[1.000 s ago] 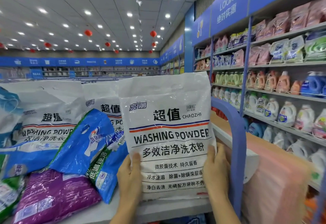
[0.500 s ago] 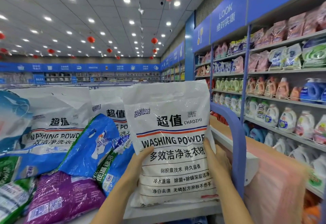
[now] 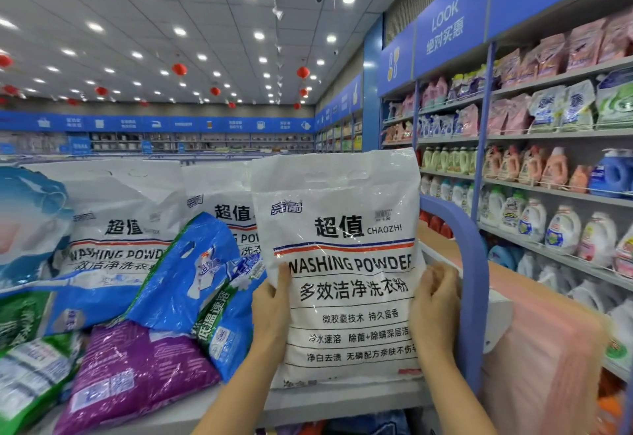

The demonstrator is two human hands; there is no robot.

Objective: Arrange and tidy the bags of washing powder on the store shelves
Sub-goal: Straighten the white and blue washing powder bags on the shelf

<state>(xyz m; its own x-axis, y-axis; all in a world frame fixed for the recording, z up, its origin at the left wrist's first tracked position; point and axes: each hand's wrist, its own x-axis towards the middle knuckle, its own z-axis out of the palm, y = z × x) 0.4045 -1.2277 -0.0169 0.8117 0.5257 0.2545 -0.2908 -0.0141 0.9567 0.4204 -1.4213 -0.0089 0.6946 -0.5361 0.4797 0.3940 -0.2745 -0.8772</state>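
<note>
A white washing powder bag (image 3: 342, 246) with black lettering stands upright at the right end of the grey shelf (image 3: 308, 403). My left hand (image 3: 272, 311) grips its left edge, thumb on the front. My right hand (image 3: 435, 304) grips its right edge with curled fingers. Two more white washing powder bags stand behind to the left, one in the middle (image 3: 222, 208) and one further left (image 3: 120, 222). Blue bags (image 3: 191, 280) lean against them, and a purple bag (image 3: 137, 369) lies flat in front.
A blue curved shelf-end frame (image 3: 469, 280) rises just right of my right hand. Green and white bags (image 3: 30, 373) lie at the lower left. Across the aisle on the right, wall shelves (image 3: 548, 191) carry detergent bottles and pouches. A pink sheet (image 3: 541, 366) covers the neighbouring stand.
Both hands have slid up the sides of the white bag, from near its bottom to its middle. The bag stands slightly higher and straighter in the view.
</note>
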